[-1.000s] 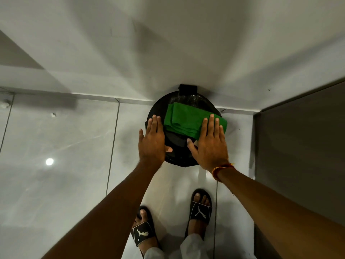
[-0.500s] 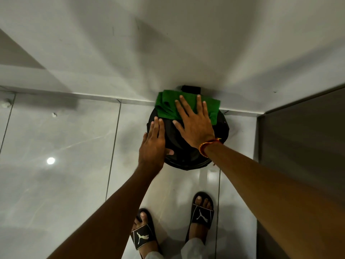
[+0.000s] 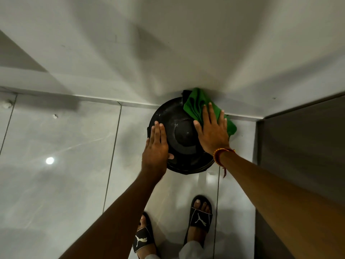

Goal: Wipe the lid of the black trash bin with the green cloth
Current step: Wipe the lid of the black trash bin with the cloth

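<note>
The round black trash bin lid point(image 3: 179, 120) lies below me against the wall, with a raised dome in its middle. A green cloth point(image 3: 196, 103) is bunched over the lid's far right edge. My right hand point(image 3: 211, 131) presses flat on the cloth, fingers spread, palm over the lid's right side. My left hand point(image 3: 155, 146) rests flat on the lid's left rim, fingers together, thumb on the lid. Part of the cloth is hidden under my right hand.
A white wall point(image 3: 168, 53) rises right behind the bin. A dark door or panel point(image 3: 302, 139) stands at the right. Glossy grey floor tiles point(image 3: 65, 156) spread to the left. My feet in black sandals point(image 3: 200, 215) stand just before the bin.
My right hand has slid the green cloth from the lid's back edge to its far right side. The left hand has stayed on the left rim.
</note>
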A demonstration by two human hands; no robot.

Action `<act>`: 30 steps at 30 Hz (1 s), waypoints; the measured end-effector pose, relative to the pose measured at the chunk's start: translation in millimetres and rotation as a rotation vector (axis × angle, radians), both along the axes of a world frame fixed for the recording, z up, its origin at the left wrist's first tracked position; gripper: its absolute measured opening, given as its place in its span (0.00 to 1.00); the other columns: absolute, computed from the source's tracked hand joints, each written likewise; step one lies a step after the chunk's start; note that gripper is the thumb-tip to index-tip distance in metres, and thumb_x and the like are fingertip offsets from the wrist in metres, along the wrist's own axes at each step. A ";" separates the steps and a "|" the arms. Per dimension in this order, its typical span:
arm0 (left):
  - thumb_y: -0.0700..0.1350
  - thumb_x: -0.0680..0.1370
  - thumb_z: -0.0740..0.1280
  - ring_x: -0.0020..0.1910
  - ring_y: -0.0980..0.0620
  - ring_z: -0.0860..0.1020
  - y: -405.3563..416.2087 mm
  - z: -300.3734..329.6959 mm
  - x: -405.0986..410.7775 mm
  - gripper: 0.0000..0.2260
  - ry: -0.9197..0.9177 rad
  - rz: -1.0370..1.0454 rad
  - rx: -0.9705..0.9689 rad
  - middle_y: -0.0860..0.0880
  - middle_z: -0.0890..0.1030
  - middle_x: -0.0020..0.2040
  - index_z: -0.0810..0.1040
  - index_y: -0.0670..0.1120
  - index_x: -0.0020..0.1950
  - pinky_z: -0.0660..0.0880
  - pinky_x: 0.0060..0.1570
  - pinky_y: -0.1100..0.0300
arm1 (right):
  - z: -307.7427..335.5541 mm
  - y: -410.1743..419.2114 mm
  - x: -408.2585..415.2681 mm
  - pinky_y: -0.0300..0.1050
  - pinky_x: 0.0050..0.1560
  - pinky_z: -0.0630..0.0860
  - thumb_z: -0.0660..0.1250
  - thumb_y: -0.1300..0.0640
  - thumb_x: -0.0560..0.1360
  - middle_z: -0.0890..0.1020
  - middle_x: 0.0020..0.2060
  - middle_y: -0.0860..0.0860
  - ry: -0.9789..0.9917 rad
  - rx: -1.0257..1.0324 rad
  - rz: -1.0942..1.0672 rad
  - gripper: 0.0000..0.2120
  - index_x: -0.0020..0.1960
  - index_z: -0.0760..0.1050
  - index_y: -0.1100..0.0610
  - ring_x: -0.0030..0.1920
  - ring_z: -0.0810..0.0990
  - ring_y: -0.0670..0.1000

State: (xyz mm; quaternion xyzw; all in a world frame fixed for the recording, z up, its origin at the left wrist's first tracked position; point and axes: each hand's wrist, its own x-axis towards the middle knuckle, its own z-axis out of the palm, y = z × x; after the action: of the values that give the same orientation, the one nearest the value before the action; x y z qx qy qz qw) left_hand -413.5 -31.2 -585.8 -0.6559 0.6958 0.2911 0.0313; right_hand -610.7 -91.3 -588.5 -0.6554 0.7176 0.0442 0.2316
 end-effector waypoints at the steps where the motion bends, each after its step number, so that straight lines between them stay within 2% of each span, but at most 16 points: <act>1: 0.47 0.74 0.73 0.82 0.41 0.42 0.6 -0.7 -0.2 0.50 0.000 -0.005 -0.002 0.40 0.41 0.82 0.38 0.40 0.81 0.57 0.79 0.44 | -0.3 -4.5 6.2 0.66 0.81 0.48 0.45 0.39 0.84 0.48 0.84 0.52 0.032 -0.015 0.027 0.32 0.83 0.46 0.52 0.82 0.44 0.68; 5: 0.49 0.76 0.72 0.81 0.39 0.42 3.2 -3.8 -1.8 0.50 -0.045 -0.042 -0.018 0.36 0.40 0.82 0.37 0.37 0.80 0.53 0.80 0.45 | 0.3 -18.8 36.0 0.67 0.81 0.47 0.45 0.40 0.84 0.48 0.84 0.51 0.085 -0.061 0.282 0.31 0.83 0.46 0.50 0.82 0.44 0.65; 8: 0.49 0.77 0.70 0.81 0.38 0.41 4.1 -4.9 -3.4 0.48 -0.059 -0.047 -0.007 0.35 0.41 0.81 0.37 0.37 0.80 0.52 0.80 0.43 | 1.1 -25.4 63.4 0.65 0.81 0.48 0.45 0.41 0.84 0.54 0.83 0.48 0.061 -0.048 0.514 0.28 0.83 0.52 0.48 0.83 0.46 0.63; 10: 0.49 0.78 0.69 0.81 0.38 0.42 5.3 -4.7 -4.6 0.46 -0.063 -0.048 -0.007 0.35 0.43 0.82 0.38 0.37 0.80 0.53 0.79 0.43 | 3.2 -28.1 71.3 0.63 0.81 0.48 0.47 0.42 0.84 0.58 0.82 0.47 0.049 -0.044 0.571 0.27 0.82 0.56 0.47 0.83 0.49 0.61; 12: 0.49 0.78 0.69 0.81 0.39 0.42 7.0 -3.2 -5.6 0.46 -0.070 -0.042 -0.021 0.36 0.42 0.82 0.38 0.37 0.80 0.53 0.79 0.43 | 5.1 -32.2 65.2 0.62 0.81 0.49 0.47 0.42 0.84 0.59 0.82 0.46 0.058 -0.055 0.565 0.27 0.82 0.56 0.47 0.83 0.51 0.60; 17: 0.49 0.78 0.69 0.81 0.39 0.40 5.6 2.9 -11.6 0.48 -0.101 -0.042 0.002 0.36 0.38 0.81 0.35 0.37 0.79 0.52 0.80 0.43 | 8.0 -57.6 47.7 0.62 0.81 0.49 0.46 0.44 0.85 0.59 0.82 0.50 0.132 -0.008 0.371 0.27 0.82 0.56 0.52 0.83 0.50 0.60; 23: 0.48 0.78 0.69 0.81 0.40 0.41 4.9 12.9 -17.4 0.47 -0.109 -0.009 0.037 0.36 0.38 0.81 0.35 0.37 0.80 0.53 0.80 0.43 | 7.5 -70.1 83.7 0.62 0.81 0.47 0.48 0.46 0.85 0.61 0.81 0.50 0.064 0.056 0.506 0.26 0.81 0.57 0.50 0.83 0.52 0.59; 25: 0.48 0.80 0.67 0.81 0.40 0.42 3.7 14.2 -16.5 0.44 -0.108 0.001 0.036 0.36 0.40 0.82 0.37 0.37 0.80 0.52 0.80 0.43 | 8.2 -57.3 82.8 0.61 0.81 0.49 0.48 0.46 0.85 0.60 0.82 0.48 0.051 0.032 0.557 0.25 0.81 0.57 0.48 0.82 0.53 0.58; 28: 0.48 0.81 0.63 0.82 0.41 0.44 3.7 12.4 -15.1 0.38 -0.088 -0.001 0.035 0.37 0.45 0.82 0.42 0.39 0.81 0.52 0.80 0.43 | 9.3 -7.2 59.1 0.60 0.82 0.49 0.45 0.45 0.85 0.53 0.83 0.48 -0.002 0.008 0.540 0.27 0.83 0.51 0.47 0.83 0.48 0.56; 30: 0.49 0.80 0.65 0.82 0.41 0.43 3.4 11.6 -13.8 0.40 -0.077 0.006 0.042 0.38 0.44 0.82 0.41 0.40 0.81 0.51 0.80 0.42 | 7.8 29.6 33.3 0.61 0.82 0.50 0.42 0.43 0.85 0.49 0.84 0.48 -0.003 0.014 0.498 0.28 0.83 0.47 0.48 0.83 0.45 0.56</act>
State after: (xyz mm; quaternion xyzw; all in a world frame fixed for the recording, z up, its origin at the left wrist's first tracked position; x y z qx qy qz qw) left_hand -427.3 -27.7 -574.2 -0.6680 0.6858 0.2802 0.0707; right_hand -577.4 -61.7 -580.7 -0.8105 0.5332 0.1038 0.2189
